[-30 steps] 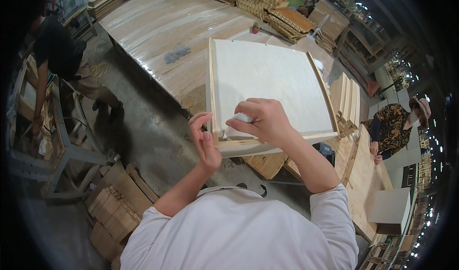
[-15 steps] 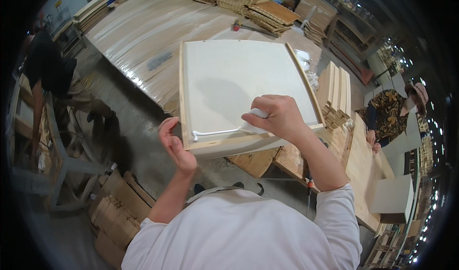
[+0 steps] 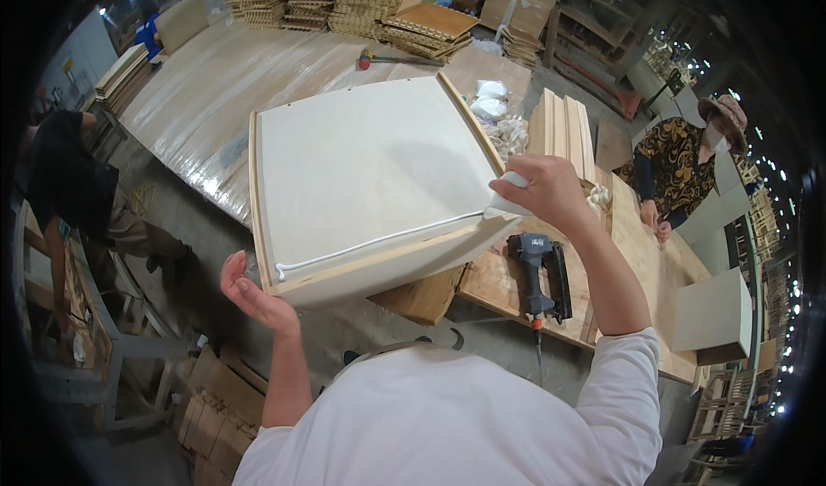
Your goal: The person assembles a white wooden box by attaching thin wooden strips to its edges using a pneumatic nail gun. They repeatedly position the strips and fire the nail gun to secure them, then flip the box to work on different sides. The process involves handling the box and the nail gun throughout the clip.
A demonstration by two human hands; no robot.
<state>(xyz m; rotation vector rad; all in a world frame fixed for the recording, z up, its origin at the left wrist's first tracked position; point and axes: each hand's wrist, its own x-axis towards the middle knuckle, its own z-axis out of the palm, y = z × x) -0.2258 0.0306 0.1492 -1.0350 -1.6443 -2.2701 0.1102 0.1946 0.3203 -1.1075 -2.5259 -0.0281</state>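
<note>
My right hand [image 3: 552, 195] is closed around a white squeeze bottle [image 3: 508, 195], its tip at the near right corner of a shallow tray-like panel [image 3: 361, 163] with wooden side strips. A thin line of white glue [image 3: 379, 243] runs inside the near wooden strip [image 3: 379, 262], from the near left corner to the bottle. Beside that left corner is my left hand [image 3: 258, 295], its fingers apart and nothing in it; whether it touches the panel I cannot tell.
The panel rests on a plastic-wrapped board stack [image 3: 185, 116]. A nail gun [image 3: 535, 275] lies on the wooden bench at right, near stacked wood strips [image 3: 559, 129]. A red-headed mallet [image 3: 365, 59] lies beyond the panel. One person [image 3: 680, 163] works at right, another [image 3: 73, 172] at left.
My right hand has moved right along the near strip with the bottle, and the glue line has grown longer. The view has shifted, bringing the nail gun into full sight.
</note>
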